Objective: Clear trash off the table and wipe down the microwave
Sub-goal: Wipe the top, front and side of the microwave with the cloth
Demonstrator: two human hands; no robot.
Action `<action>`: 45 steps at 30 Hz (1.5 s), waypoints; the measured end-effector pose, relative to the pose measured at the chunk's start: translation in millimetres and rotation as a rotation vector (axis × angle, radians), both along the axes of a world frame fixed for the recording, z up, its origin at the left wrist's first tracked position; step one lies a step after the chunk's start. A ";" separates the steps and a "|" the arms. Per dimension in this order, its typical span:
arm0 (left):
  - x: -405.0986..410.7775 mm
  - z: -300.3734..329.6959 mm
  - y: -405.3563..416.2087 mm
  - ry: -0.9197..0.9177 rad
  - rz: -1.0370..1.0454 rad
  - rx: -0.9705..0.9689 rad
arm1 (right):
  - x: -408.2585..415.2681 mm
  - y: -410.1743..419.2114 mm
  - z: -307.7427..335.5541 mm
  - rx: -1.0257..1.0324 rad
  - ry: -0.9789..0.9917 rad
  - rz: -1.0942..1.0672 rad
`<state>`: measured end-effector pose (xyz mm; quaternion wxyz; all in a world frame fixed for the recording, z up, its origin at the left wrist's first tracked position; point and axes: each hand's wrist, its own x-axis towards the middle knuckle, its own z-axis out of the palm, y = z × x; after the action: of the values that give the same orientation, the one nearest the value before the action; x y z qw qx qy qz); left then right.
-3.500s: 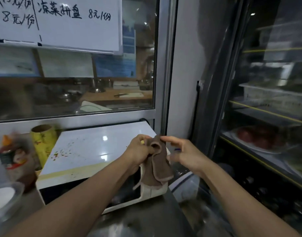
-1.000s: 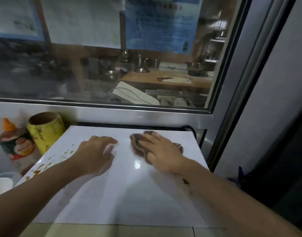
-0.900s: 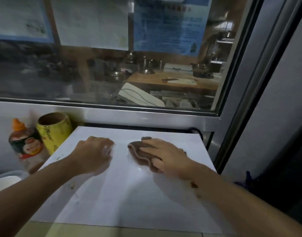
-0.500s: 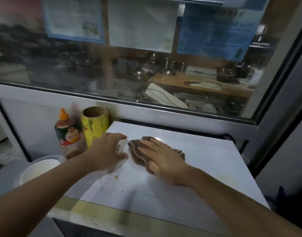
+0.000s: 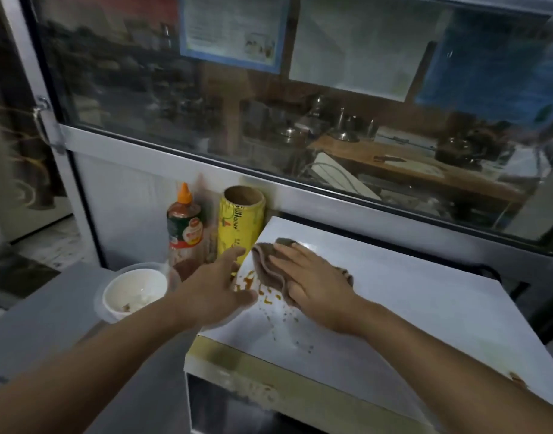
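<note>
Right hand [image 5: 312,286] is pressing cloth [image 5: 269,270] flat; left hand [image 5: 219,289] is hovering spread. Risk: crumbs [image 5: 253,286] falling off microwave [image 5: 394,308] left edge.

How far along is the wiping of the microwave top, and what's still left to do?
Done: the right part of the microwave top looks clean and white. In hand: the right hand presses the brown cloth flat near the left edge, next to orange-brown stains; the left hand hovers open beside it. Left: those stains and crumbs, plus the used bowl on the counter.
</note>
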<state>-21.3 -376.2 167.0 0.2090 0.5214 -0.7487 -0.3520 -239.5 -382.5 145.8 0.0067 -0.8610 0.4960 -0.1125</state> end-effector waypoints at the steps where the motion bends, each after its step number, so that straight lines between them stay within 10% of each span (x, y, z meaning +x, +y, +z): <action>1: 0.9 -0.8 0.5 0.008 -0.010 -0.001 | -2.1 8.3 0.9 0.035 -0.020 0.061; 10: 22.4 -6.3 7.6 0.144 -0.029 0.080 | 14.9 -72.6 16.0 0.001 0.056 -0.220; 15: 42.7 -4.5 25.0 0.077 0.013 0.030 | 30.2 -11.2 5.0 0.058 -0.022 0.161; 21: 49.6 -7.5 38.9 0.050 0.018 0.031 | 30.2 -22.2 22.9 0.066 0.096 -0.110; 27: 57.4 -13.4 50.7 0.104 0.088 0.062 | 53.6 89.3 4.1 0.108 -0.031 0.149; 34: 54.7 -11.8 63.4 0.110 0.040 0.113 | 17.7 84.2 19.9 0.106 0.100 -0.366; 45: 41.2 -6.1 89.4 -0.041 -0.004 -0.064 | 9.3 177.5 5.8 -0.017 0.151 -0.277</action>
<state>19.8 -286.9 160.9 0.2094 0.5202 -0.7648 -0.3173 -230.2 -205.0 151.6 -0.0534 -0.7905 0.6080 -0.0513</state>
